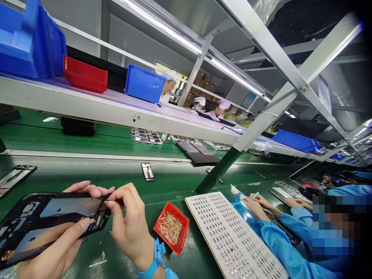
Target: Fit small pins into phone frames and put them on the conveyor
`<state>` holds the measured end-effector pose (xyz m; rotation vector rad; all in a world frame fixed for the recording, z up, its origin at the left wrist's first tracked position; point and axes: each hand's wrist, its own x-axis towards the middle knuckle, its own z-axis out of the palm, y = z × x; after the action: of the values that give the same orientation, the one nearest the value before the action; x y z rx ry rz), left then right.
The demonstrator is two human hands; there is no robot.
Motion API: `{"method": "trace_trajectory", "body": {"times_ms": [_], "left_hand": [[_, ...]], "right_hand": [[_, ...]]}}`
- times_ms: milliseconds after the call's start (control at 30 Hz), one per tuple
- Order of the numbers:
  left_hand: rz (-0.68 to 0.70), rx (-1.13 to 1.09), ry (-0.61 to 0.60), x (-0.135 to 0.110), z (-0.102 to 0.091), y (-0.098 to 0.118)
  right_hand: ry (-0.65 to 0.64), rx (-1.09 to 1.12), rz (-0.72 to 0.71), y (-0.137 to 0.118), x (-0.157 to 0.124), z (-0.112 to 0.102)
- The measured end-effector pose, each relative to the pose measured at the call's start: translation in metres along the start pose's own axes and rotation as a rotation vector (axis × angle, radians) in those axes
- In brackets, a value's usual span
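Over green conveyor belt (116,178), left hand (58,244) grips phone frame (49,221); right hand (130,224), wrist bent, pinches its top edge.

Glossy black plastic phone frame (49,223)

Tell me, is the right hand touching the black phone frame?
Touching: the head view shows the right hand with fingertips pinched on the black phone frame at its top corner.

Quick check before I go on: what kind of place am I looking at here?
Most likely an electronics assembly line in a factory. A green conveyor belt carries a phone frame, the left hand holds a similar black frame, and a co-worker in a blue smock works alongside.
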<state>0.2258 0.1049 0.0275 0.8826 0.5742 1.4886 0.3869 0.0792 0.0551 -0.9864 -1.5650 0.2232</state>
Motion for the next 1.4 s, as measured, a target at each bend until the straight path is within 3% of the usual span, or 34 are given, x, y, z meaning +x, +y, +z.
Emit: {"method": "trace_trajectory", "body": {"times_ms": [200, 333, 433, 567, 733, 967, 1200, 1400], "left_hand": [[-0.07, 0.061, 0.08, -0.013, 0.004, -0.002], [-0.003, -0.048, 0.104, -0.008, 0.018, 0.001], [0.062, -0.185, 0.103, 0.0, 0.034, -0.001], [0.029, -0.363, 0.061, 0.012, 0.046, -0.012], [0.052, -0.399, -0.029, 0.022, 0.041, -0.027], [0.106, -0.351, -0.14, 0.021, 0.04, -0.031], [0.202, -0.278, -0.228, 0.023, 0.036, -0.034], [0.246, -0.167, -0.243, 0.01, 0.029, -0.037]], "right_hand": [[0.008, 0.127, 0.132, -0.007, 0.003, -0.005], [0.12, 0.133, 0.088, 0.002, -0.002, 0.003], [0.218, 0.12, 0.145, 0.007, -0.007, 0.004], [0.153, 0.086, 0.245, 0.016, -0.006, -0.001], [0.126, 0.017, 0.262, 0.033, 0.0, 0.007], [0.14, 0.019, 0.282, 0.03, -0.002, 0.01], [0.138, 0.214, 0.431, 0.036, 0.003, 0.009], [0.097, 0.368, 0.465, 0.023, 0.008, 0.007]]}}
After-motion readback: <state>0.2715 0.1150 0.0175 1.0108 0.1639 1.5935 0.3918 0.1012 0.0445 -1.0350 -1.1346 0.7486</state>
